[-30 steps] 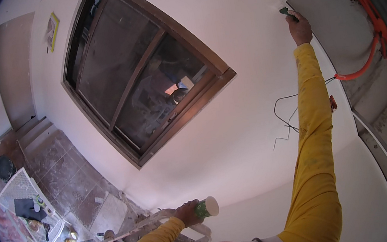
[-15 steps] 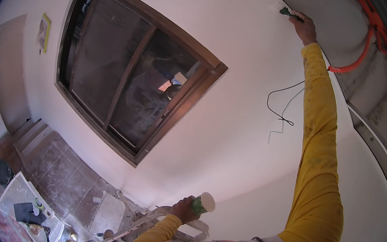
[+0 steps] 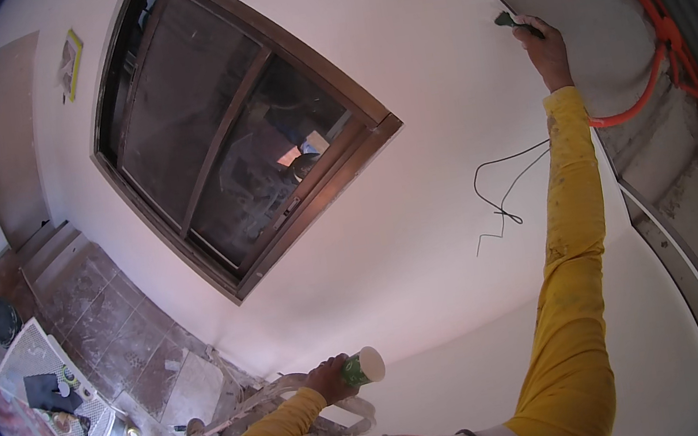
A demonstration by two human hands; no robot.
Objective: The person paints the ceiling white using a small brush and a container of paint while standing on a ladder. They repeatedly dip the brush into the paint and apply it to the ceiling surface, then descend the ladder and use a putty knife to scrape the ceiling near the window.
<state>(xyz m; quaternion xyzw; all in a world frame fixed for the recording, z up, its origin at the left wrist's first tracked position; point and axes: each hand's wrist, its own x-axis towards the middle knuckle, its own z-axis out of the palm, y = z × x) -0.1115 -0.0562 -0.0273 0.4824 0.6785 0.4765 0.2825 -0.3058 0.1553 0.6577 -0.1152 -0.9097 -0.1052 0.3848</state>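
Note:
High on the pale wall (image 3: 444,196), close to where it meets the ceiling frame, my right hand (image 3: 547,50) is closed around a small green paintbrush (image 3: 504,19). The brush's bristles appear to be at the wall surface; whether they touch it I cannot tell. Low in front of my body, my left hand (image 3: 329,380) grips a green and white cup (image 3: 370,364), tilted with its rim to the right. What the cup holds is not visible.
A brown-framed window (image 3: 230,136) fills the wall's middle. Thin loose wires (image 3: 500,210) hang beside my right sleeve. Orange conduits (image 3: 667,39) run through the open ceiling. Below are a ladder (image 3: 242,411), a white plastic chair (image 3: 33,347) with tools on it, and a dark bucket (image 3: 4,322).
The whole scene has shifted slightly left in view. My right hand and the brush stay near the same stretch of the wall's upper edge; the left hand keeps the cup almost still.

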